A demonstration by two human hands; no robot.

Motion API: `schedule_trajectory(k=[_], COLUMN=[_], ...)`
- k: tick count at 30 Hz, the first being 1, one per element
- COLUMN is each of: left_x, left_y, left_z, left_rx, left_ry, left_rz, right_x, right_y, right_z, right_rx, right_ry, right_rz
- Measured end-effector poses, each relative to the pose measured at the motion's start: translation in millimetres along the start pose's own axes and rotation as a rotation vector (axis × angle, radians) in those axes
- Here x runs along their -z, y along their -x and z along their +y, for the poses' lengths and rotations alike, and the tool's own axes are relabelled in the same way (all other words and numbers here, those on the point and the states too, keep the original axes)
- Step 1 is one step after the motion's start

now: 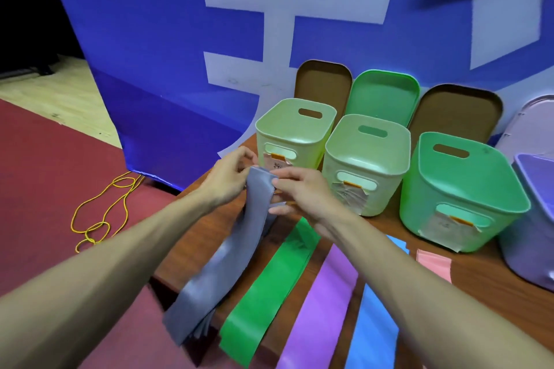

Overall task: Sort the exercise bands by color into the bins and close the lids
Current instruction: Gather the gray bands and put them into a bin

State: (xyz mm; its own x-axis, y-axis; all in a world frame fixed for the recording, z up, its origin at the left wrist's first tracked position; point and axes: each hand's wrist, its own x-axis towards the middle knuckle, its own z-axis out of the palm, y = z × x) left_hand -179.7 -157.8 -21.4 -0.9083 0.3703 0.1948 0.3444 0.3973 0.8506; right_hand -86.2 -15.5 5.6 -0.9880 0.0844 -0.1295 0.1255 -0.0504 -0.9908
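A grey exercise band hangs over the table's left edge, lifted at its top end. My left hand and my right hand both pinch that top end, just in front of the leftmost bin. Flat on the table lie a green band, a purple band, a blue band and a pink band. Open bins stand in a row: two pale green bins, a green bin and a lilac bin.
Lids lean against the blue banner behind the bins: a brown lid, a green lid, another brown lid and a lilac lid. A yellow cord lies on the red floor to the left of the wooden table.
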Motion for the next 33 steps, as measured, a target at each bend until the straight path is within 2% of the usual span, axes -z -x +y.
schedule_trajectory(k=[7, 10, 13, 18, 22, 27, 30, 33], left_x=[22, 31, 35, 28, 21, 9, -11, -41], left_y=[19, 24, 25, 14, -14, -59, -85, -104], left_z=[68, 96, 127, 176, 211, 254, 264, 251], left_rx=[-0.054, 0.026, 0.014, -0.013, -0.033, -0.051, -0.067, -0.066], left_ry=[-0.069, 0.076, 0.097, 0.191, 0.377, 0.543, 0.557, 0.565], left_rz=[0.013, -0.021, -0.043, 0.039, 0.126, 0.136, 0.135, 0.131], right_x=[14, 27, 43, 73, 105, 143, 159, 171], right_y=[43, 59, 69, 71, 55, 28, 12, -6], right_z=[-46, -75, -104, -145, -176, -206, -213, -195], right_rx=[0.077, 0.136, 0.204, 0.331, 0.454, 0.596, 0.617, 0.537], right_ry=[-0.242, -0.377, -0.467, -0.519, -0.678, -0.863, -0.879, -0.768], right_rz=[0.017, 0.006, 0.047, 0.172, 0.286, 0.309, 0.348, 0.458])
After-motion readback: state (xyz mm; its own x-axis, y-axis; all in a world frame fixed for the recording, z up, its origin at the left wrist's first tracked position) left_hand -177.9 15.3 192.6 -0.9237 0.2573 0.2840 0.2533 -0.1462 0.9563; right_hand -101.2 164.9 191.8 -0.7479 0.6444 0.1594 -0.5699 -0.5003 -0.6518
